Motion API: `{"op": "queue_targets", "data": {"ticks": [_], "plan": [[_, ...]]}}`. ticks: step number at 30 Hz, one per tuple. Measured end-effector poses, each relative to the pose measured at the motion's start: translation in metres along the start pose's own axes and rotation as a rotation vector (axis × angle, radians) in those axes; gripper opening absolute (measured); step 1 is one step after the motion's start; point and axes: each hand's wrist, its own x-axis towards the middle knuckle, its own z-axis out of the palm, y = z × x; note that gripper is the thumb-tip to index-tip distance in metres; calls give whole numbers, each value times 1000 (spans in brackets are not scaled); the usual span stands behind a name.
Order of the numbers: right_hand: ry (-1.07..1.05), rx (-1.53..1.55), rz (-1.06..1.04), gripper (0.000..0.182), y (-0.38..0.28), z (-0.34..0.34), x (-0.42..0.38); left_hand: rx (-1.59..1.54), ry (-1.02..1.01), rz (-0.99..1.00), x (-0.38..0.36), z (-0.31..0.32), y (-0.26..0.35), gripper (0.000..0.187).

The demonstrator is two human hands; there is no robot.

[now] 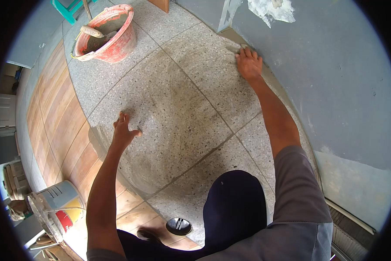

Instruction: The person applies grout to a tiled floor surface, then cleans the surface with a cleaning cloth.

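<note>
My left hand (pixel 125 132) hovers over or rests lightly on the speckled grey floor tiles (pixel 195 91), thumb apart from the fingers and nothing in it. Far ahead, my right hand (pixel 250 65) reaches to the tile edge along the base of the grey wall (pixel 330 87). Its fingers are bent and pressed down over something small and greyish, mostly hidden, which I cannot make out. Dull grey smears cover the tiles between both hands, and darker joint lines (pixel 199 156) run across them.
A red bucket (pixel 117 45) with grey mix and a wooden-handled tool (pixel 92 31) stands ahead left. Wood-look tiles (pixel 60 117) run along the left. A paint pail (pixel 60 202) stands lower left; a small black round dish (pixel 179 226) lies by my knee (pixel 234 204).
</note>
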Motion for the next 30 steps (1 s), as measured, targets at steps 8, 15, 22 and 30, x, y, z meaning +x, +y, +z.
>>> {"op": "queue_targets", "data": {"ticks": [8, 15, 22, 30], "plan": [[-2, 26, 32, 41, 61, -15, -100, 31, -14, -8, 2, -1, 0, 108], [189, 425, -147, 28, 60, -43, -97, 49, -35, -9, 1, -1, 1, 109], [61, 365, -154, 46, -60, -65, 16, 61, -43, -24, 2, 1, 2, 110], [-132, 117, -135, 53, -86, -3, 47, 23, -22, -17, 2, 0, 3, 109]]}}
